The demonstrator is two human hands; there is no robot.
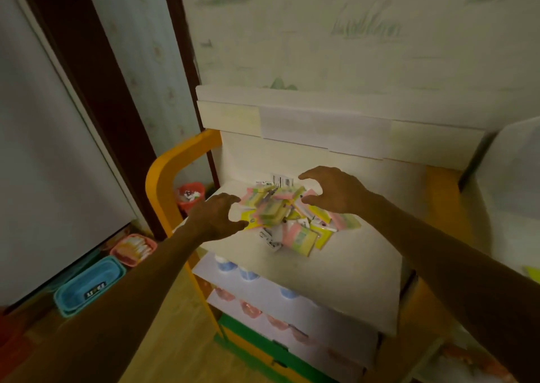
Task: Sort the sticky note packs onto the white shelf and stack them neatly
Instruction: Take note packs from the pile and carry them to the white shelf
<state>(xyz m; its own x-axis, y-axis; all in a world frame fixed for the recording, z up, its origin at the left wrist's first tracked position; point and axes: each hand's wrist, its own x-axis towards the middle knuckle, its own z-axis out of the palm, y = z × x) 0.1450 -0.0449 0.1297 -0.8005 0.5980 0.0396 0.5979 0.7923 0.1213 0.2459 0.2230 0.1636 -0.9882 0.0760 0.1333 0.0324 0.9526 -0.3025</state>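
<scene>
Lying in a heap: the sticky note packs (pixel 287 217) are piled loosely at the centre of the frame, on the white shelf (pixel 336 271), tilted and overlapping at many angles.
Colours of packs: pastel pink, yellow and green blocks in clear wrappers; some show a white label with dark print, too blurred to read.
Position on shelf: the pile is toward the back and left of the shelf surface; the front part is bare.
Left hand (pixel 216 219): at the left edge of the pile, thumb and fingers spread in a curve, holding nothing.
Right hand (pixel 330 189): above the back right of the pile, fingers curved and spread apart, holding nothing.
Contact: I cannot tell whether any fingertip touches a pack.
Lower left of frame: a blue basket (pixel 87 286) and a pink basket (pixel 134 249) on the floor.
</scene>
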